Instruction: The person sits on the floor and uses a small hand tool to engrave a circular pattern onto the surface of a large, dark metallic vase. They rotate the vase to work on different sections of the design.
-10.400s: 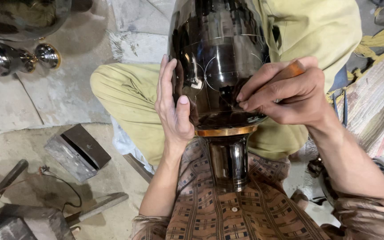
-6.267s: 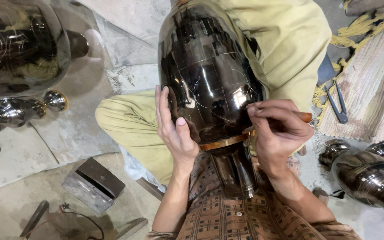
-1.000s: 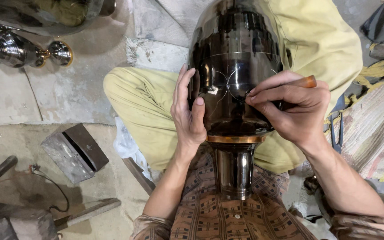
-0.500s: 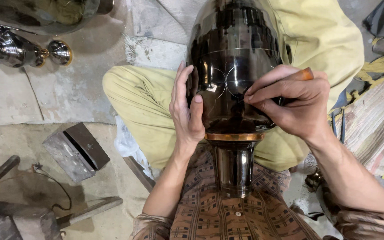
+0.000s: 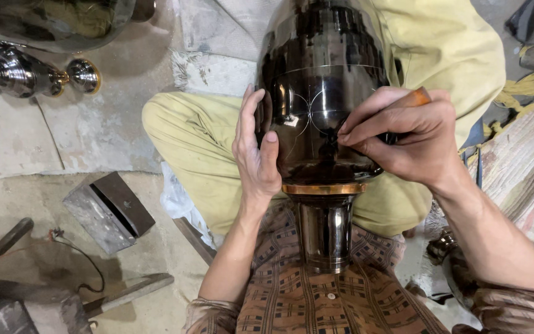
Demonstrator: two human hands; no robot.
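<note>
A large dark polished metal vase (image 5: 322,80) lies across my lap, its copper-ringed neck (image 5: 324,229) pointing at my chest. My left hand (image 5: 256,151) presses flat against the vase's left side and steadies it. My right hand (image 5: 406,136) pinches a small engraving tool with an orange-brown wooden handle (image 5: 420,97). The tool's tip touches the vase's surface near thin scratched curved lines (image 5: 307,120). My crossed legs in yellow-green trousers (image 5: 193,142) sit beneath the vase.
On the concrete floor at left lie a grey metal block (image 5: 107,210), a hammer (image 5: 128,294) and a chisel-like bar (image 5: 7,238). Shiny metal vessels (image 5: 26,71) stand at the upper left. Another metal piece (image 5: 449,260) lies under my right forearm.
Over the earlier frames the vase has stayed in my lap with both hands on it. My right hand has shifted slightly along the surface while the view moved a little.
</note>
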